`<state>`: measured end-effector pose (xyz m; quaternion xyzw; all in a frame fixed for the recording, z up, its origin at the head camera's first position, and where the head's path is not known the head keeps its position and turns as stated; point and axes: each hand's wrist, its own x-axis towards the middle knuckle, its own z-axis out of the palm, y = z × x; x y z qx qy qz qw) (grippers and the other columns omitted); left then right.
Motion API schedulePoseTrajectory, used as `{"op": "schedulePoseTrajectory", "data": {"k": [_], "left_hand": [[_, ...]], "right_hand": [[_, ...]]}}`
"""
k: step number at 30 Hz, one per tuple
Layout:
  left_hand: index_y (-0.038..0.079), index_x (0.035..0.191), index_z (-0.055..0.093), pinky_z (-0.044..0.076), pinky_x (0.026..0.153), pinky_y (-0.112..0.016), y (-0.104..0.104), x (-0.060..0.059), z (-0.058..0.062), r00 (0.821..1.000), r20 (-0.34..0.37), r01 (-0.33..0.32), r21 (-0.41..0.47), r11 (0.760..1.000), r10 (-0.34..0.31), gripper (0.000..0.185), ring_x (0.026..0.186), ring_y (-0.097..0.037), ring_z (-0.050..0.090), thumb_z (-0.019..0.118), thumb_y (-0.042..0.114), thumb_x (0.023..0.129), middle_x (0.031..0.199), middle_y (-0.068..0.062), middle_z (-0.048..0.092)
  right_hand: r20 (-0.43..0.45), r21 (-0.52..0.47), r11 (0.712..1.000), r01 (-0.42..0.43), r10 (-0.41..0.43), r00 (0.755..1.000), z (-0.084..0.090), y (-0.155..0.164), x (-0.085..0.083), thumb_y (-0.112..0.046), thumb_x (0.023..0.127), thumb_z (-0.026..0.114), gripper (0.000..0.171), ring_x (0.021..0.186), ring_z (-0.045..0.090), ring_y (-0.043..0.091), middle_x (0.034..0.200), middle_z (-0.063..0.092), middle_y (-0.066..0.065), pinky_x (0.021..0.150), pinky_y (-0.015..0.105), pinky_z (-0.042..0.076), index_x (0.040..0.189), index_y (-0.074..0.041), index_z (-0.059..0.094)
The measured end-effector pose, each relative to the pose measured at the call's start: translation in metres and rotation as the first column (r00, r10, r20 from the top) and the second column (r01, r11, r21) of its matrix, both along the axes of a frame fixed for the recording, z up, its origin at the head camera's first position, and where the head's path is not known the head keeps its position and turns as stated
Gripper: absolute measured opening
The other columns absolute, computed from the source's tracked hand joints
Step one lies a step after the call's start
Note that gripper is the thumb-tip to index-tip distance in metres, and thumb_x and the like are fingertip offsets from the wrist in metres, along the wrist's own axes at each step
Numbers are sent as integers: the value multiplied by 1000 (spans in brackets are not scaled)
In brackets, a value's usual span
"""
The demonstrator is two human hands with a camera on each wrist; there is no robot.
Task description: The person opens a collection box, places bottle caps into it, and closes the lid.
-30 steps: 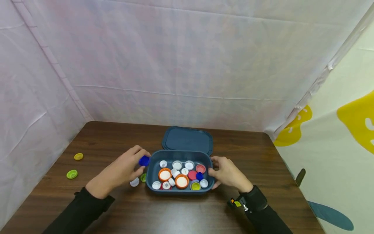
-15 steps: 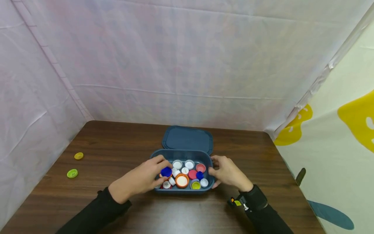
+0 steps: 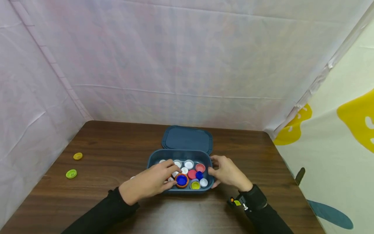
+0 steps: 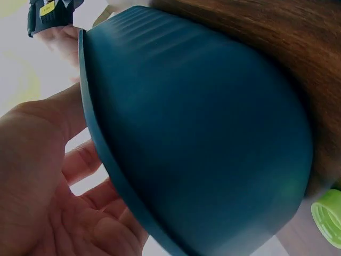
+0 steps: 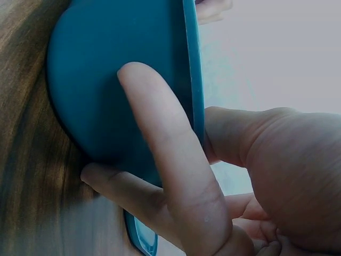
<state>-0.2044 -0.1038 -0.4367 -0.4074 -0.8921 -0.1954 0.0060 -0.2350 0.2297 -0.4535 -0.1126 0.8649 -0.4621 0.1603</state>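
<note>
A dark blue plastic box (image 3: 152, 158) holds many bottle caps. My left hand (image 3: 150, 180) reaches over its left rim, thumb and fingers apart beside an orange cap (image 3: 177, 185). Inside that orange cap lies a blue bottle cap (image 3: 181, 179), just off the fingertips. The left wrist view shows this hand above the box's outer wall (image 4: 202, 117); the fingertips are hidden there. My right hand (image 3: 228, 173) grips the right wall of the box, thumb over the rim and fingers (image 5: 160, 117) along the outside.
The box's lid (image 3: 187, 139) lies flat behind it. A yellow cap (image 3: 78, 156) and a green cap (image 3: 71, 174) lie on the table's left side. Another green cap (image 4: 327, 216) is close to the box in the left wrist view. White cloth (image 3: 181, 65) hangs behind the table.
My left hand has carried the blue cap rightward from outside the box and let it go in the orange cap. The right hand stays on the box wall.
</note>
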Motion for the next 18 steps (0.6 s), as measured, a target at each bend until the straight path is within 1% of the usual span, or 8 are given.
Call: {"op": "schedulePoseTrajectory", "data": {"k": [6,9,11,13,16,18], "left_hand": [[10,139,78,61,80,-22,-7,1,4,999,21,-26,21,999,26,32,93,-9,63,84,16,109,126,-11,73],[9,139,79,63,82,-25,-13,2,6,999,1,-39,35,999,39,30,96,-12,66,83,16,109,127,-12,73],[7,139,80,64,83,-27,-18,3,7,998,-26,-53,35,998,54,31,99,-13,67,83,17,109,127,-11,74],[7,138,80,64,83,-28,-24,3,8,995,-73,-66,30,997,68,32,100,-14,68,85,19,108,126,-10,73],[8,136,80,64,82,-29,-34,4,10,984,-149,-89,35,995,93,32,103,-15,70,87,19,107,127,-9,73],[8,135,80,63,81,-29,-42,5,12,975,-194,-99,54,994,107,32,103,-16,71,89,15,105,128,-9,74]], "right_hand": [[-4,4,1000,2,-2,1000,1,0,1,-7,109,76,56,77,86,26,137,79,34,63,44,71,159,12,58],[-8,3,1000,-1,1,1000,1,0,1,-7,109,76,56,78,86,26,137,79,34,63,44,71,159,12,58],[-9,1,1000,-2,2,1000,0,0,1,-8,109,77,56,79,87,25,137,79,33,63,44,71,158,12,59],[-10,0,1000,-5,5,1000,0,0,1,-8,109,77,55,79,87,25,136,79,33,63,44,71,158,11,59],[-7,1,1000,-4,4,1000,0,0,1,-9,109,77,55,79,87,25,136,80,32,63,45,71,158,11,59],[-5,0,1000,-4,4,1000,0,0,1,-9,109,78,56,79,87,26,136,80,32,63,45,71,158,10,59]]}}
